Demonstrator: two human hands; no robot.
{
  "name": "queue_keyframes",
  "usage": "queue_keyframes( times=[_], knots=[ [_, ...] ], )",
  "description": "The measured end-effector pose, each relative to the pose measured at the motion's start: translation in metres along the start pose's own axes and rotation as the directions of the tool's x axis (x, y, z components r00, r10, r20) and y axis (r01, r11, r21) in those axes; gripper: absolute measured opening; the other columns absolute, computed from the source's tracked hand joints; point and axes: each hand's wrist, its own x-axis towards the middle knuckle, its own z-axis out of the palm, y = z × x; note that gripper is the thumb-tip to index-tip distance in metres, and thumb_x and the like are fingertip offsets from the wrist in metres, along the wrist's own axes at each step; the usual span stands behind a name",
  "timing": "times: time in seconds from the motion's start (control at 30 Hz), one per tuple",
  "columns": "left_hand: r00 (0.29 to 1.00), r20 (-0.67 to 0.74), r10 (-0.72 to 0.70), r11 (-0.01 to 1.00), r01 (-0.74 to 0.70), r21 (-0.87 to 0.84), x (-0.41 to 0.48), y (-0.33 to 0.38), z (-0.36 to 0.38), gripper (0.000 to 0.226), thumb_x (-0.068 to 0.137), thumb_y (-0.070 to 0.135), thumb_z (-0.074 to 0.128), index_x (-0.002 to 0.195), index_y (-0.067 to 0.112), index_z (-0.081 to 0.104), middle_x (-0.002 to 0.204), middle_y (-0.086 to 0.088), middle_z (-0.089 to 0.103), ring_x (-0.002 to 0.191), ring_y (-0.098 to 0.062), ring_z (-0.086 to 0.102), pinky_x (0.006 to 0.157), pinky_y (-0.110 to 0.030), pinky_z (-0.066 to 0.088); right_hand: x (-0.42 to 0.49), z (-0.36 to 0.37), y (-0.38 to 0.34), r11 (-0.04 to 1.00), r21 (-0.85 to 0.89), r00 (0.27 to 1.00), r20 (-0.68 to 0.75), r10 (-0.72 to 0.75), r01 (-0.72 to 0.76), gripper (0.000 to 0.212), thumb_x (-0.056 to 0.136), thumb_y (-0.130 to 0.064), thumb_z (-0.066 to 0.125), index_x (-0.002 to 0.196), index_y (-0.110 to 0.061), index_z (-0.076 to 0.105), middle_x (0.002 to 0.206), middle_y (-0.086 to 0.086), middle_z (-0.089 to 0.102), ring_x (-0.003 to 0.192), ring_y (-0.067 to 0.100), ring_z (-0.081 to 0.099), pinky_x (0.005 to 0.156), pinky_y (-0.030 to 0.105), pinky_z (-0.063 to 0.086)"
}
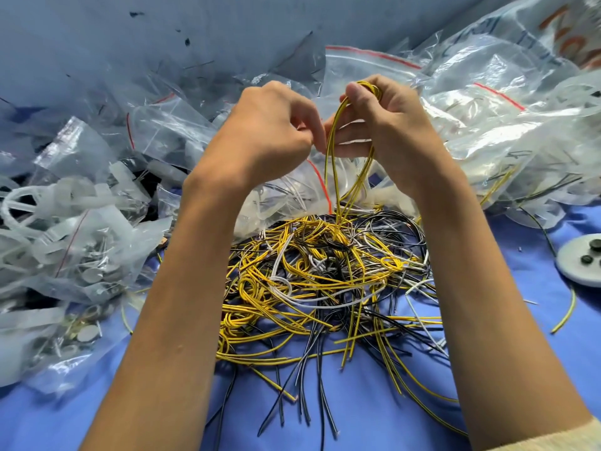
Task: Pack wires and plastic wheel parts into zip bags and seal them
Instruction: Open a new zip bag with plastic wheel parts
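A tangled heap of yellow, black and white wires [328, 281] lies on the blue cloth between my forearms. My right hand [387, 125] is raised above the heap and grips a looped bunch of yellow wires [335, 164]; the strands hang down into the pile. My left hand [270, 131] is beside it with curled fingers whose tips meet the same strands near the right palm. Clear zip bags [367, 66] with red seal strips lie behind both hands. White plastic wheel parts [39, 203] lie inside bags at the left.
Bags of small metal discs [94, 275] are piled at the left. A grey round disc with black knobs [582, 262] lies at the right edge. A large crumpled plastic sack [520, 43] fills the back right. Blue cloth [374, 418] shows in front.
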Motion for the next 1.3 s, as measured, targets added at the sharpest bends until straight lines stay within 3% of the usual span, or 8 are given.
queue_keyframes(
  times=[0.13, 0.33, 0.5, 0.73, 0.87, 0.97, 1.1, 1.3],
  knots=[
    [0.999, 0.001, -0.051, 0.999, 0.051, -0.018, -0.001, 0.001, 0.000, 0.035, 0.075, 0.006, 0.047, 0.063, 0.030, 0.068, 0.039, 0.020, 0.048, 0.043, 0.003, 0.045, 0.039, -0.006, 0.028, -0.001, -0.003, 0.000, 0.995, -0.063, 0.995, 0.059, 0.078, -0.074, 0.013, 0.100, -0.014, 0.045, 0.088, -0.010, 0.048, 0.070, 0.005, 0.055, 0.052, 0.016, 0.064, 0.052, 0.029, 0.055],
    [0.992, 0.014, -0.123, 0.988, 0.121, 0.093, 0.000, -0.002, 0.001, 0.026, 0.077, 0.013, 0.050, 0.076, 0.024, 0.074, 0.068, -0.006, 0.058, 0.067, -0.022, 0.049, 0.054, -0.025, 0.035, -0.004, 0.002, 0.006, 0.896, -0.421, 0.920, 0.276, 0.277, -0.143, 0.016, 0.096, -0.020, 0.051, 0.084, -0.014, 0.057, 0.071, 0.002, 0.050, 0.045, 0.002, 0.051, 0.047, 0.018, 0.049],
    [0.981, 0.153, -0.117, 0.984, 0.094, 0.150, 0.001, -0.001, 0.005, 0.022, 0.079, 0.014, 0.050, 0.075, 0.018, 0.071, 0.060, -0.002, 0.051, 0.056, -0.013, 0.044, 0.047, -0.023, 0.033, -0.002, 0.002, 0.010, 0.747, -0.664, 0.883, 0.330, 0.335, -0.036, 0.021, 0.093, -0.029, 0.056, 0.078, -0.014, 0.061, 0.065, 0.000, 0.050, 0.059, 0.013, 0.043, 0.055, 0.025, 0.038],
    [0.985, 0.160, -0.063, 0.996, 0.051, 0.075, 0.004, -0.004, 0.004, 0.027, 0.081, 0.017, 0.052, 0.063, 0.027, 0.068, 0.055, -0.001, 0.051, 0.045, -0.007, 0.044, 0.043, -0.021, 0.034, -0.003, 0.004, 0.011, 0.817, -0.575, 0.867, 0.382, 0.319, -0.047, 0.020, 0.093, -0.014, 0.057, 0.074, -0.020, 0.059, 0.076, 0.008, 0.047, 0.070, 0.008, 0.050, 0.068, 0.018, 0.047],
    [0.972, 0.235, -0.005, 1.000, 0.003, 0.011, 0.002, 0.000, 0.002, 0.023, 0.079, 0.016, 0.055, 0.066, 0.026, 0.070, 0.069, -0.003, 0.063, 0.051, -0.003, 0.049, 0.048, -0.019, 0.037, 0.000, 0.017, 0.021, 0.538, -0.839, 0.894, 0.304, 0.330, 0.086, 0.021, 0.093, -0.016, 0.052, 0.074, -0.016, 0.060, 0.074, 0.002, 0.058, 0.076, 0.019, 0.057, 0.060, 0.015, 0.046],
    [0.953, 0.300, 0.045, 0.998, -0.033, -0.047, -0.003, 0.007, -0.001, 0.024, 0.077, 0.017, 0.056, 0.061, 0.030, 0.068, 0.083, -0.004, 0.069, 0.069, -0.011, 0.059, 0.061, -0.025, 0.044, -0.003, 0.026, 0.026, 0.464, -0.876, 0.868, 0.327, 0.375, 0.130, 0.022, 0.095, -0.018, 0.048, 0.103, -0.006, 0.064, 0.104, 0.012, 0.063, 0.098, 0.028, 0.059, 0.086, 0.034, 0.049],
    [0.951, 0.287, 0.114, 0.985, -0.070, -0.159, -0.009, 0.014, -0.011, 0.028, 0.063, 0.024, 0.044, 0.065, 0.028, 0.071, 0.081, -0.009, 0.069, 0.077, -0.029, 0.062, 0.069, -0.035, 0.050, -0.011, 0.028, 0.009, 0.522, -0.803, 0.879, 0.437, 0.190, 0.286, 0.025, 0.096, -0.009, 0.048, 0.117, 0.003, 0.056, 0.103, 0.009, 0.051, 0.089, 0.006, 0.043, 0.071, 0.008, 0.037],
    [0.961, 0.240, 0.134, 0.977, -0.087, -0.196, -0.009, 0.010, -0.014, 0.028, 0.064, 0.022, 0.043, 0.066, 0.027, 0.071, 0.087, -0.029, 0.063, 0.069, -0.034, 0.050, 0.066, -0.043, 0.047, -0.007, 0.029, 0.010, 0.483, -0.830, 0.850, 0.448, 0.277, 0.280, 0.029, 0.098, -0.019, 0.047, 0.118, -0.003, 0.059, 0.116, 0.010, 0.059, 0.108, 0.024, 0.053, 0.095, 0.034, 0.041]
  ],
)
